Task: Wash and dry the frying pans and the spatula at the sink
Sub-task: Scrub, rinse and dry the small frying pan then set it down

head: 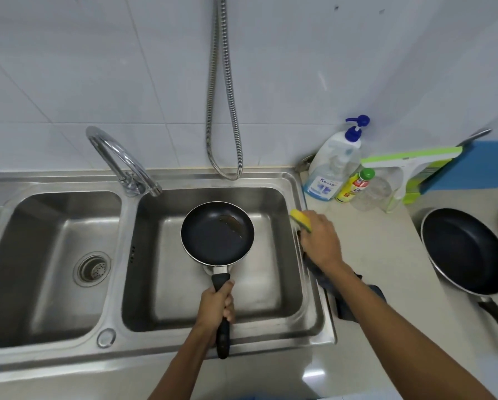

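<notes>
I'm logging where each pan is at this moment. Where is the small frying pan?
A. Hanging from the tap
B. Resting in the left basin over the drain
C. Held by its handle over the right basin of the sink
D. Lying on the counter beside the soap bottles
C: the left hand grips the handle of the small frying pan, holding it over the right basin.

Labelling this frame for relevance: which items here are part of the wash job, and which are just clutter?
In the job: small frying pan in left hand; yellow sponge under right hand; large frying pan; sink; tap; dark cloth.

Lying about: pump bottle; yellow bottle; green squeegee; shower hose.
</notes>
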A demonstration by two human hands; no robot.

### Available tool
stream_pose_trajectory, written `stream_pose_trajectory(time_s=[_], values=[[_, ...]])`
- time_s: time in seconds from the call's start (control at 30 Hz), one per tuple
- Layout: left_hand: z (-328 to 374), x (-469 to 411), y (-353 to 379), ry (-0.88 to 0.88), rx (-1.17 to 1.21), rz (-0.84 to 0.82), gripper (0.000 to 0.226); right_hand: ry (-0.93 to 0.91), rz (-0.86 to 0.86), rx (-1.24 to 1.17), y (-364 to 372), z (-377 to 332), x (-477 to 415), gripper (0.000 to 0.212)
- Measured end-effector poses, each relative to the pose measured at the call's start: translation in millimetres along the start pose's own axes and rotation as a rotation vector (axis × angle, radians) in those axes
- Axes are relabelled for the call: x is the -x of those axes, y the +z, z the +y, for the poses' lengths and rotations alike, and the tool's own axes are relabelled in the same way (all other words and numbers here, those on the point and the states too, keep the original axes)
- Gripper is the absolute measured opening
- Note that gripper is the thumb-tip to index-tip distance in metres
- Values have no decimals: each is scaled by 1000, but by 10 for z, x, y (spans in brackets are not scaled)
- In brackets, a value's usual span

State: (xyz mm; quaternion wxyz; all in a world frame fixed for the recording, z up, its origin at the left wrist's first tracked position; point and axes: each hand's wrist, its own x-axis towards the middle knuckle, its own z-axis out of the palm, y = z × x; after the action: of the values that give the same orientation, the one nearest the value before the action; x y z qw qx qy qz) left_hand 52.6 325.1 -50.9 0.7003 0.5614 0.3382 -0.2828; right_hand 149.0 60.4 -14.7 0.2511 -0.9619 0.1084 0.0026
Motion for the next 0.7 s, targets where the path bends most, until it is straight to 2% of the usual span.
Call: stream_pose_trajectory(time_s=[0.1, 0.13, 0.2, 0.23, 0.3, 0.7], values=[[-29, 12, 74, -7, 17, 0, 36, 37, 93, 293, -23, 377, -195, 48], [-43, 19, 91, -9, 15, -2, 37, 58, 50, 379, -5, 468, -225, 55], [-62, 46, 117, -2, 3, 0, 40, 92, -152, 469, 86, 607, -233, 68], [-61, 64, 135, 4, -3, 5, 41, 88, -229, 482, 147, 663, -226, 71], [-37, 92, 180, 20, -9, 19, 42, 56, -281, 479, 211, 729, -212, 71], [-73, 248, 422, 78, 16, 76, 32, 132, -318, 391, 71, 852, -364, 62]])
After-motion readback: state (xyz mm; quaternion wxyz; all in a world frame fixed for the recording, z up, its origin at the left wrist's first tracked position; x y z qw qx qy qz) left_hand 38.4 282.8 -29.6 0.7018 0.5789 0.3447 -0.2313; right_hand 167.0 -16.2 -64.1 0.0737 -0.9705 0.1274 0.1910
